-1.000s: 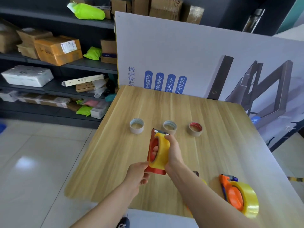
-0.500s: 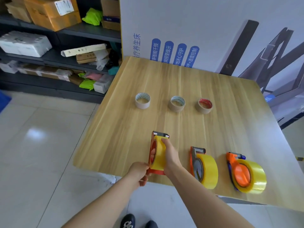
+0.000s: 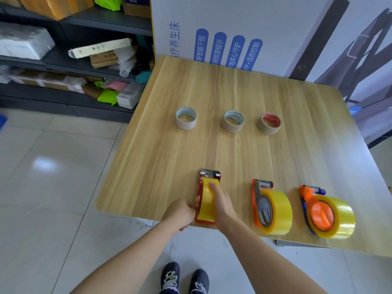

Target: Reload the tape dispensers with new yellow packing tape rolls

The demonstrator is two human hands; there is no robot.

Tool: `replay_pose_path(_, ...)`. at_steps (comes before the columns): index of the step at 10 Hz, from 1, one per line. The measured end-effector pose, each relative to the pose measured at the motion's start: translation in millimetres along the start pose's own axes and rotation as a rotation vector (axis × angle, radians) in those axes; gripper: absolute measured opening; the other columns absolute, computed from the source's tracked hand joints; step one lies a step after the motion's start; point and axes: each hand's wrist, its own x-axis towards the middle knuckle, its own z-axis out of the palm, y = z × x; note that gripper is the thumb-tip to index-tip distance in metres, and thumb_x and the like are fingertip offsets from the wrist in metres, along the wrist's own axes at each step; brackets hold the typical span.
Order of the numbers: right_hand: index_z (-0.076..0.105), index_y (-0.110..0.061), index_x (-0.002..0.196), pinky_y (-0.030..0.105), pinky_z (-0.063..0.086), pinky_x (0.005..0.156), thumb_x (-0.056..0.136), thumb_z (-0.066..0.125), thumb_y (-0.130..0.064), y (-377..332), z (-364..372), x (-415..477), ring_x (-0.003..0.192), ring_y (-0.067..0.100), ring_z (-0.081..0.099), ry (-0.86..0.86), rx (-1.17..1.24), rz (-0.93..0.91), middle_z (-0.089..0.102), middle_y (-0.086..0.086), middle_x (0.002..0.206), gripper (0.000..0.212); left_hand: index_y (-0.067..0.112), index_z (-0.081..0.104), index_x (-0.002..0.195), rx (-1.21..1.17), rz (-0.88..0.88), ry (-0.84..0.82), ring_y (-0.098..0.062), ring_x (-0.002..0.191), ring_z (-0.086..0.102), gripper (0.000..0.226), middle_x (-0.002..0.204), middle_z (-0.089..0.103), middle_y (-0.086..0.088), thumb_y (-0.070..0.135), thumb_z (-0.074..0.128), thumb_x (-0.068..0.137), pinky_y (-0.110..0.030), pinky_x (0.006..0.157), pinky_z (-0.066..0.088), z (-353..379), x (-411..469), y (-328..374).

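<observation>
A red tape dispenser loaded with a yellow tape roll stands on the near edge of the wooden table. My left hand grips its left side and my right hand wraps the roll from the right, forefinger on top. To the right stand an orange dispenser with a yellow roll and another orange dispenser with a pale yellow roll. Three empty cardboard cores sit in a row farther back: a white one, a brown one and a red-rimmed one.
A large printed board stands behind the table. Dark shelves with boxes and packets fill the left. Grey tiled floor lies to the left of the table, and my shoes show below its near edge.
The red dispenser with its roll has come down from mid-air to the table's near edge, still in both hands. The view has tilted down, showing the other two loaded dispensers fully.
</observation>
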Motion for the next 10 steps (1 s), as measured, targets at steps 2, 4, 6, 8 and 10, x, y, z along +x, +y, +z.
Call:
replay_pose_path(2,0.07,-0.015,0.096,0.043,0.061,0.071,0.089,0.062,-0.05,-3.2,-6.2,-5.3,0.079,0.026,0.074,-0.003,-0.1,-0.01,0.077,0.008,0.084,0.037,0.012,0.068,0.094,-0.327,0.239,0.098,-0.028,0.086,0.062,0.03,0.09,0.072,-0.007,0.024,0.042,0.087,-0.033,0.072,0.045,-4.0,-10.4,11.1)
replay_pose_path(4,0.06,-0.014,0.082,0.025,0.043,0.061,0.082,0.068,-0.054,-12.0,-12.5,-10.6,0.069,0.013,0.055,0.139,-0.322,-0.207,0.057,-0.003,0.073,0.041,0.028,0.068,0.078,-0.365,0.327,-0.082,-0.01,0.078,0.068,0.01,0.079,0.072,0.012,0.029,0.062,0.086,-0.023,0.067,0.053,-5.7,-16.9,13.8)
replay_pose_path(6,0.054,-0.018,0.075,0.024,0.038,0.055,0.092,0.057,-0.038,-17.4,-14.3,-6.3,0.06,0.011,0.046,0.148,-0.457,-0.265,0.05,-0.005,0.065,0.027,0.026,0.067,0.089,-0.252,0.329,-0.102,-0.013,0.087,0.068,0.009,0.097,0.074,0.0,0.023,0.06,0.093,-0.023,0.07,0.052,-10.6,-16.1,19.9)
replay_pose_path(8,0.056,-0.021,0.086,0.035,0.052,0.069,0.095,0.049,-0.047,-27.8,-19.4,-14.1,0.069,0.014,0.056,0.075,-0.667,-0.236,0.058,-0.003,0.075,0.028,0.027,0.062,0.08,-0.08,0.291,-0.133,0.0,0.062,0.054,0.011,0.076,0.063,0.014,0.027,0.062,0.091,-0.018,0.056,0.041,-19.2,-17.4,28.1)
replay_pose_path(10,0.051,-0.019,0.122,0.032,0.048,0.072,0.096,0.043,-0.049,-48.2,-28.5,-26.5,0.092,0.021,0.061,0.1,-1.228,-0.34,0.064,0.002,0.104,0.04,0.016,0.066,0.105,0.378,0.276,0.05,-0.02,0.089,0.059,0.025,0.096,0.064,-0.002,0.033,0.058,0.088,-0.028,0.077,0.045,-37.0,-29.7,54.8)
